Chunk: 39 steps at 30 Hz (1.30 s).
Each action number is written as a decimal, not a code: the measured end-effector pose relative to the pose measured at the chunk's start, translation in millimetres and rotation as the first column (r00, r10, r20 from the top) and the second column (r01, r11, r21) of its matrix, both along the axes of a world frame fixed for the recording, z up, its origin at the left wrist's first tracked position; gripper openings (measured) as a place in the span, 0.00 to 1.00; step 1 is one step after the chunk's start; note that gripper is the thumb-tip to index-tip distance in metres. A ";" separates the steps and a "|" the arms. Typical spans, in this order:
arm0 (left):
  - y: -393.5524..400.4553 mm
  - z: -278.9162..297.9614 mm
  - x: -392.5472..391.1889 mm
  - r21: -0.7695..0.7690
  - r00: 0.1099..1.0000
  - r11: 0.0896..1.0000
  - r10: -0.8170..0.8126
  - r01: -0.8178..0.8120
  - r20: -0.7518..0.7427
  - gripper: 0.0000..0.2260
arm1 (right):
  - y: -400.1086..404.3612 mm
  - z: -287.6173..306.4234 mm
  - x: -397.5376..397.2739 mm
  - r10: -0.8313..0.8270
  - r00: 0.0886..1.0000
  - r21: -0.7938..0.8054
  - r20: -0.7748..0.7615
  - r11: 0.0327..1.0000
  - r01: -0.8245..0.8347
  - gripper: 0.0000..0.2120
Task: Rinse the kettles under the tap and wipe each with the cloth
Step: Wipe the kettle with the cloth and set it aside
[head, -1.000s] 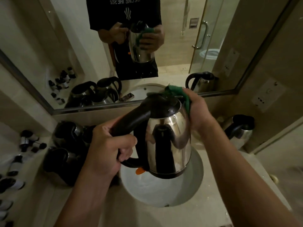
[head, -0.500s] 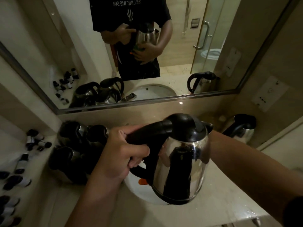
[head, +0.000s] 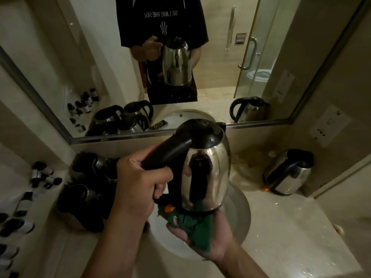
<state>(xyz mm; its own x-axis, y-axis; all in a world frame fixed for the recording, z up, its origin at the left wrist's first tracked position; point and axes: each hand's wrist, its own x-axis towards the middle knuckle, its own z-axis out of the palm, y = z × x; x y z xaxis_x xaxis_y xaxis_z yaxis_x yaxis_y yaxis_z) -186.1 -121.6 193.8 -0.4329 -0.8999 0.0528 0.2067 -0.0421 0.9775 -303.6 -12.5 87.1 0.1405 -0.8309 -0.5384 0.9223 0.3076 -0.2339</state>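
Observation:
A shiny steel kettle (head: 208, 173) with a black lid and handle hangs upright over the white sink (head: 241, 213). My left hand (head: 138, 187) is wrapped around its black handle. My right hand (head: 208, 237), palm up, holds a crumpled green cloth (head: 192, 225) pressed against the kettle's bottom. Another steel kettle (head: 289, 173) stands on the counter to the right. A dark cluster of several kettles (head: 86, 189) sits on the counter at the left. The tap is hidden behind the held kettle.
A large mirror (head: 60, 77) runs along the back wall and reflects the kettles and a person's torso. Small black-capped bottles (head: 40, 175) lie along the left counter. A wall socket (head: 329, 125) is at the right. The wet beige counter (head: 291, 233) spreads to the right front.
My right hand with the green cloth went from the lid, down behind the kettle's far side, to under its base. The kettle stays gripped by my left hand over the sink.

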 end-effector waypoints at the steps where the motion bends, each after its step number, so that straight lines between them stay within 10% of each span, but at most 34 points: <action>1: 0.7 -0.9 -0.9 -0.005 1.000 1.000 0.023 -0.023 0.019 0.21 | 0.1 -3.2 3.2 -0.038 0.996 0.037 0.081 0.999 0.035 0.31; 8: 16.6 -17.8 -5.2 0.015 0.982 0.990 0.139 -0.142 0.125 0.28 | -7.8 -14.7 -0.9 -0.300 0.866 0.288 -0.400 0.856 0.430 0.25; 17: 42.0 -21.2 -8.2 -0.016 0.983 0.997 0.083 -0.081 0.161 0.31 | -40.8 42.2 -57.9 -0.228 0.516 -0.016 -0.826 0.924 0.382 0.17; 20: 40.4 -24.1 -7.2 0.041 0.986 0.994 0.094 -0.100 0.136 0.31 | -40.5 40.3 -53.0 -0.264 0.218 -0.195 -0.940 0.937 0.291 0.17; 22: 37.6 -28.4 -7.5 0.066 0.987 0.993 0.087 -0.096 0.134 0.30 | -26.8 34.3 -31.1 -0.260 -0.141 -0.284 -0.955 0.939 0.196 0.19; 26: 36.7 -35.2 -7.0 0.113 0.993 0.993 0.026 -0.039 0.112 0.29 | -5.0 21.7 -5.4 -0.315 -0.693 -0.354 -0.649 0.931 -0.093 0.25; 33: 47.3 -45.4 -17.2 0.160 0.990 0.987 -0.043 0.021 0.136 0.29 | -39.6 71.0 -72.6 -0.073 -0.529 -0.023 -0.846 0.995 -0.099 0.15; 39: 49.1 -65.7 -34.4 0.245 0.994 0.968 -0.067 0.043 0.089 0.25 | 8.6 14.6 -52.0 -0.209 -0.773 -0.219 -0.599 0.971 -0.094 0.24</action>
<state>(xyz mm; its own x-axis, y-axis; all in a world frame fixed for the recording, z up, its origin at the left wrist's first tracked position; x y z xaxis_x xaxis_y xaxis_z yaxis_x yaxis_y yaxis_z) -220.5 -72.6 128.1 -0.4742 -0.8554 -0.2082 0.1039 -0.2892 0.9516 -355.6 -4.0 101.7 -0.3688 -0.7756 0.5122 -0.8884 0.1321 -0.4396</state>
